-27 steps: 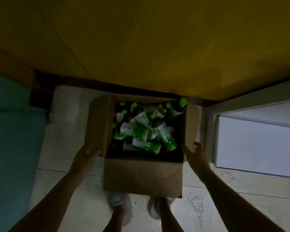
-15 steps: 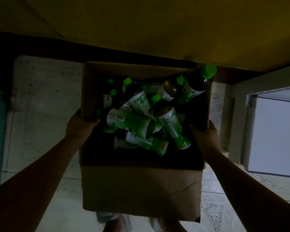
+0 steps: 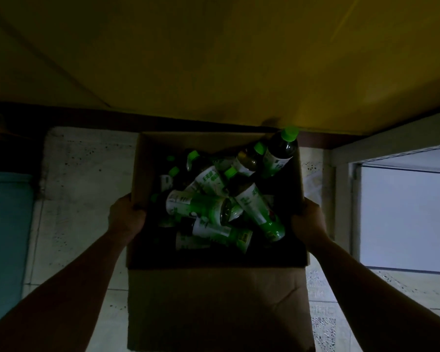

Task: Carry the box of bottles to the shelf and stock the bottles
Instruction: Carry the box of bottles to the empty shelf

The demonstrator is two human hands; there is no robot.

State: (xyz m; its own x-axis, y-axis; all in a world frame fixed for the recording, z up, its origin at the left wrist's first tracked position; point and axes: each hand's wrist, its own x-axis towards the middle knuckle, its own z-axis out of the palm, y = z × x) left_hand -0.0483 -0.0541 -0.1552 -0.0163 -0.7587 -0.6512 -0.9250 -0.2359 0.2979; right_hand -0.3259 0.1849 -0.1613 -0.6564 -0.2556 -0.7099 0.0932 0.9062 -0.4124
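An open brown cardboard box [image 3: 214,306] hangs in front of me above the floor, held up between both hands. Inside lies a loose heap of several dark bottles [image 3: 214,207] with green caps and white-green labels; one bottle [image 3: 281,151] pokes over the far right corner. My left hand [image 3: 125,219] grips the box's left wall, thumb over the rim. My right hand [image 3: 309,222] grips the right wall the same way. The scene is dim.
A yellow wall [image 3: 214,59] with a dark baseboard rises close ahead. A white frame and pale panel [image 3: 404,214] stand at the right, a teal surface [image 3: 5,237] at the left. Speckled floor tiles [image 3: 81,199] lie below.
The box has come up from the floor toward me. Both hands went from reaching at its sides to gripping its walls. My feet have dropped out of sight behind it.
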